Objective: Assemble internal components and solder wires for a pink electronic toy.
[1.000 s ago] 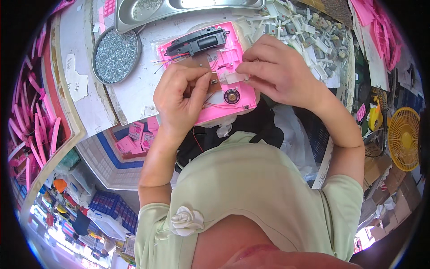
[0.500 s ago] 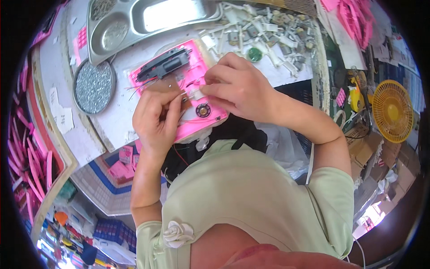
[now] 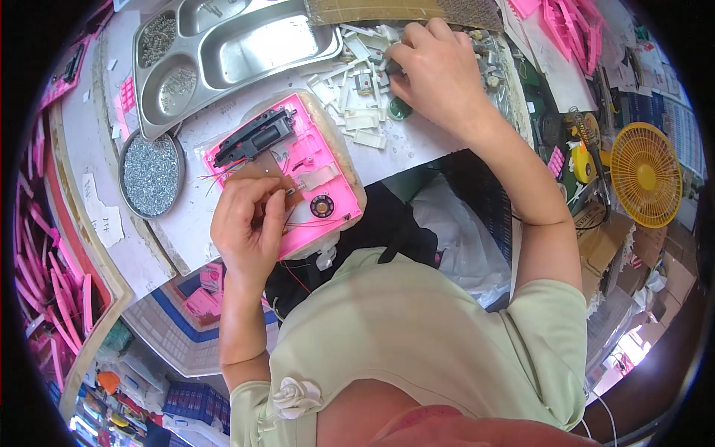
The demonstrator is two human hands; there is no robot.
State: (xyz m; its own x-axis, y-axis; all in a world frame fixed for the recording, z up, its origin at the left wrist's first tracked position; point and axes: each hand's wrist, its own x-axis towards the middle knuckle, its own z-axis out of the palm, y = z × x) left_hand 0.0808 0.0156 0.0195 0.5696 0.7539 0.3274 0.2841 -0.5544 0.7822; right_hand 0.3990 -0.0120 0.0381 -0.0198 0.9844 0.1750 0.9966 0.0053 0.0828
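Observation:
An open pink plastic casing (image 3: 339, 190) lies tilted on the work surface in front of me. It holds a black plastic module (image 3: 264, 135), a small round speaker (image 3: 322, 205), a white plastic piece (image 3: 318, 177) and thin wires. My left hand (image 3: 247, 223) is over the casing's left side, thumb and fingertips pinched together; what sits between them is too small to name. Further off, my right hand (image 3: 441, 78) reaches into a heap of small white plastic parts (image 3: 363, 119). Its fingers curl down among the parts beside a green round piece (image 3: 400, 109), and the fingertips are partly hidden.
A round dish of small silvery metal pieces (image 3: 151, 175) stands left of the casing. Behind it is a steel compartment tray (image 3: 212, 93) holding small metal parts. Pink parts (image 3: 63, 298) pile up at far left. A yellow fan (image 3: 645, 175) stands at right.
My right hand has left the casing and moved up and right to the heap of white parts. My left hand stays at the casing, which appears slightly lower in view.

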